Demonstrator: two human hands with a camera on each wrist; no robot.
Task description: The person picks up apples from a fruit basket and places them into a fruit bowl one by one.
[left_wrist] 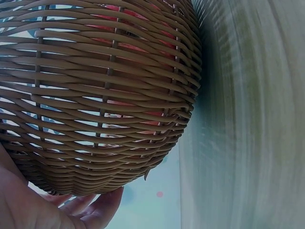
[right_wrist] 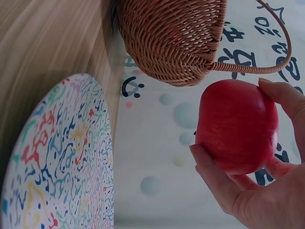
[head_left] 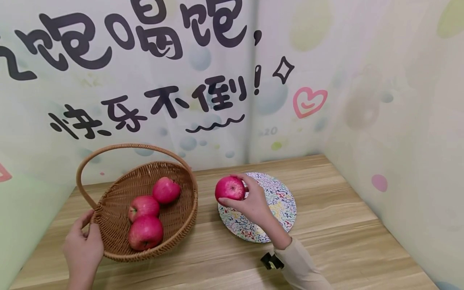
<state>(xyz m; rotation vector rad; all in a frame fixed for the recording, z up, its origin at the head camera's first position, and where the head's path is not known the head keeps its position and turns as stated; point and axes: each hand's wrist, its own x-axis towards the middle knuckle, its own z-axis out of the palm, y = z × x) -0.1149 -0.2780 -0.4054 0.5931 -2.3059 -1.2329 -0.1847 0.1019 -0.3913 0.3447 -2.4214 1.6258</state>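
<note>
A red apple [head_left: 230, 188] is gripped between the thumb and fingers of my right hand [head_left: 253, 201]. It is held up over the left side of a round plate [head_left: 279, 201] with a multicoloured squiggle pattern, and in the right wrist view a gap shows between apple [right_wrist: 237, 126] and plate [right_wrist: 71, 157]. My left hand [head_left: 85, 243] grips the left rim of a brown wicker basket [head_left: 119, 193], thumb on the near side. Inside the basket lie three more red apples [head_left: 146, 232], grouped together. In the left wrist view the basket's woven wall [left_wrist: 95, 86] hides most of them.
Both basket and plate stand on a wood-grain table [head_left: 337, 225]. The basket's tall arched handle [head_left: 135, 146] rises on its far side. A printed backdrop [head_left: 217, 153] with black lettering stands right behind the table, and a pale wall [head_left: 409, 161] runs along the right edge.
</note>
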